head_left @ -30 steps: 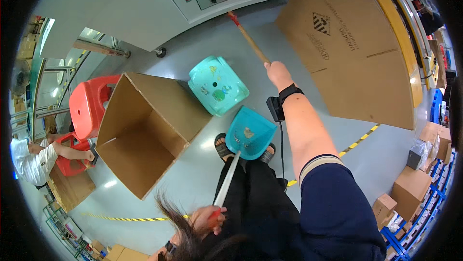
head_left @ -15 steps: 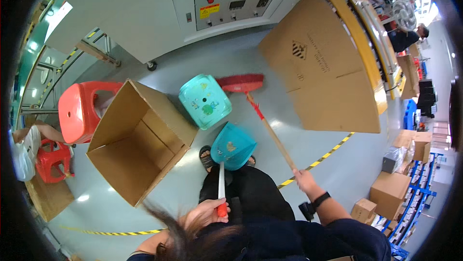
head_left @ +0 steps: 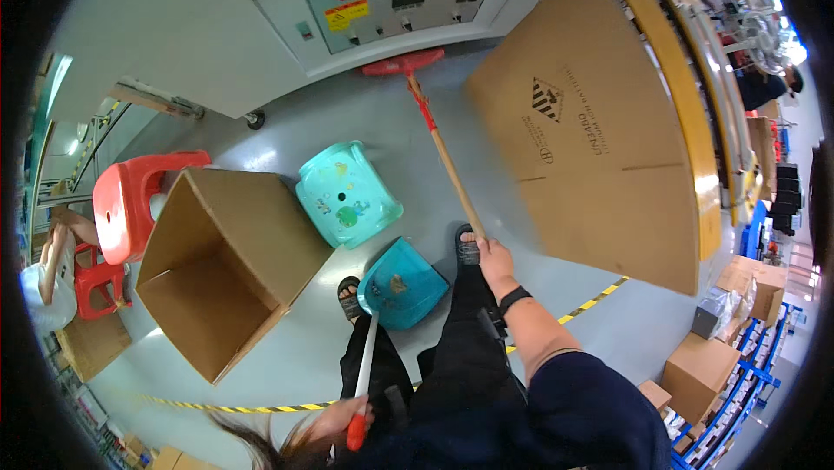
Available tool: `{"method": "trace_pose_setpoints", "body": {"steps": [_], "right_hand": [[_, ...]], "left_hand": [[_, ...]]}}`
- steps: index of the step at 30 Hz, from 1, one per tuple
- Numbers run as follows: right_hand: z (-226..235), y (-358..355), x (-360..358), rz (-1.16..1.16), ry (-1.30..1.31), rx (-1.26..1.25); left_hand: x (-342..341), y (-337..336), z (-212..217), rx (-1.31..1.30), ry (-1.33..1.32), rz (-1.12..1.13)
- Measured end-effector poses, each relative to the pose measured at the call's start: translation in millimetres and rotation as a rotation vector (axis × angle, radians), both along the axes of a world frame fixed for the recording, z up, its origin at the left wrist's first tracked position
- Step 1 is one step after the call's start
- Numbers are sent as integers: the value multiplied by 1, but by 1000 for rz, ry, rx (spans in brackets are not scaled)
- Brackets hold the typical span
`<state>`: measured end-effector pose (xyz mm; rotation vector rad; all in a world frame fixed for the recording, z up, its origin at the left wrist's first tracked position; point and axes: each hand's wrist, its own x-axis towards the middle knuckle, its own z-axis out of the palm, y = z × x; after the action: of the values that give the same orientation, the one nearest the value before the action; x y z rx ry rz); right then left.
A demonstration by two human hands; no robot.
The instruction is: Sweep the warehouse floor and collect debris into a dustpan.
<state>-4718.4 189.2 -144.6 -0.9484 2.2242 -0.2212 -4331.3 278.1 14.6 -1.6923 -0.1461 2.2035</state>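
Note:
My right hand (head_left: 495, 260) is closed round the wooden stick of a red broom (head_left: 407, 62). The arm stretches forward, and the broom head lies against the foot of the large white machine. My left hand (head_left: 341, 420), partly covered by hair, grips the red-ended white handle of a teal dustpan (head_left: 407, 287). Down at floor level the pan sits between my sandalled feet, with some small brownish patch in it. A turquoise plastic stool (head_left: 349, 195) stands just beyond the dustpan, left of the broom stick.
Left of the stool is an open cardboard box (head_left: 217, 270), beside red stools (head_left: 122, 209) and a seated person (head_left: 54, 274). A big cardboard sheet (head_left: 599, 140) leans at the right by a yellow-edged rack. The white machine (head_left: 200, 27) with a control panel blocks the far side.
The broom head has moved forward, from beside the turquoise stool to the machine's base, as my right arm reached out. My feet have stepped apart, and the dustpan stays in my left hand.

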Motion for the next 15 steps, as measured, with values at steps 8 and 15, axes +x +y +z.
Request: {"method": "trace_pose_setpoints", "body": {"steps": [8, 15], "right_hand": [[-154, -80, -65, -47, -93, -103], [-196, -208, -128, 23, -24, -167]], "left_hand": [[-51, -10, 18, -181, 187, -825], [-67, 48, 21, -286, 252, -907]]}}
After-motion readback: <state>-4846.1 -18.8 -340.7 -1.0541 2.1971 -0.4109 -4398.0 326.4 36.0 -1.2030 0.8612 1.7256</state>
